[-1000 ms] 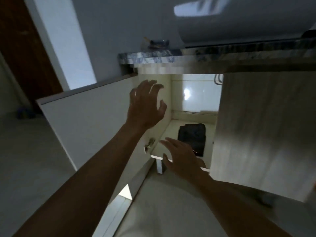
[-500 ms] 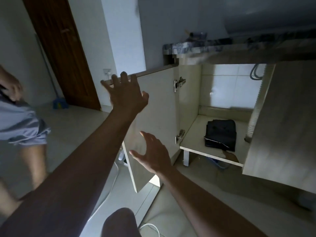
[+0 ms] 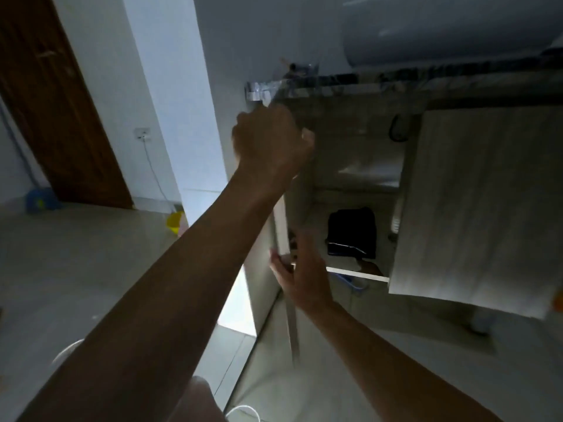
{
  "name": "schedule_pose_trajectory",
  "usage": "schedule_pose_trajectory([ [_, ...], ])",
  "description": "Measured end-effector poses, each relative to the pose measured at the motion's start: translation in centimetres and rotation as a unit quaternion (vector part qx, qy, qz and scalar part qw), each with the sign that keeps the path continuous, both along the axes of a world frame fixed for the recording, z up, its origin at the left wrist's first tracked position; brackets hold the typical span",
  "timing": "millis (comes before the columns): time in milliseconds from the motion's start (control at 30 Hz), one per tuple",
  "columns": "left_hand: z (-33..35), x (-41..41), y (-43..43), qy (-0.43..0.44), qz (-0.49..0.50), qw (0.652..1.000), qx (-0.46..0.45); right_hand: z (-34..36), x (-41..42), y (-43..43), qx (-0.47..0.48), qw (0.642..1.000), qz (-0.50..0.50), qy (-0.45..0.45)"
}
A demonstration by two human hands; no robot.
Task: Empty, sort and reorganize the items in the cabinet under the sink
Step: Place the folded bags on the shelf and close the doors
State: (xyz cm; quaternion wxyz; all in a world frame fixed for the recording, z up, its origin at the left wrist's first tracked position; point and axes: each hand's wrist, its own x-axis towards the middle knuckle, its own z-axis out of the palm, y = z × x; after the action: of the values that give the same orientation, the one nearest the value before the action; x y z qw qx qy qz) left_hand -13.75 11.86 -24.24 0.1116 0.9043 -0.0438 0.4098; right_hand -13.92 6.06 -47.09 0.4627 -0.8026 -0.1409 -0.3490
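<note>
Since half a second ago left hand (image 3: pixel 271 141) went from spread to gripping door (image 3: pixel 280 226) top, right hand (image 3: pixel 304 277) straight-fingered at its lower edge; bag (image 3: pixel 352 231) lies far on shelf (image 3: pixel 359 273), emptying likely unstarted.

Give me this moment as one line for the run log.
left hand: grips left door top | right hand: open, by its lower edge | black bag: on shelf

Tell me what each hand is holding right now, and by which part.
The left hand grips the pale wooden left cabinet door by its top edge. The right hand is open beside the door's lower edge, holding nothing.
</note>
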Motion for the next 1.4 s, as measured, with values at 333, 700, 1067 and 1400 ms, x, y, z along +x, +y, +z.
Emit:
schedule_pose_trajectory([
  [333, -5.8, 7.1, -11.9, 0.089, -0.233, 0.968, 0.019, 2.7, 3.3, -17.7, 0.174, 0.940, -0.231, 0.183],
  [700, -9.1, 14.1, -17.9, 0.029, -0.225, 0.973, 0.045, 3.0, 7.6, -21.1, 0.236, 0.925, -0.253, 0.156],
  [1067, -9.9, 17.8, -21.4, -0.021, -0.129, 0.991, 0.018, 2.9, 12.6, -24.3, 0.125, 0.948, -0.196, 0.219],
  [1400, -12.7, 19.8, -19.7, -0.054, -0.183, 0.978, 0.090, 7.1, 9.4, -32.2, -0.274, 0.902, -0.314, 0.110],
])
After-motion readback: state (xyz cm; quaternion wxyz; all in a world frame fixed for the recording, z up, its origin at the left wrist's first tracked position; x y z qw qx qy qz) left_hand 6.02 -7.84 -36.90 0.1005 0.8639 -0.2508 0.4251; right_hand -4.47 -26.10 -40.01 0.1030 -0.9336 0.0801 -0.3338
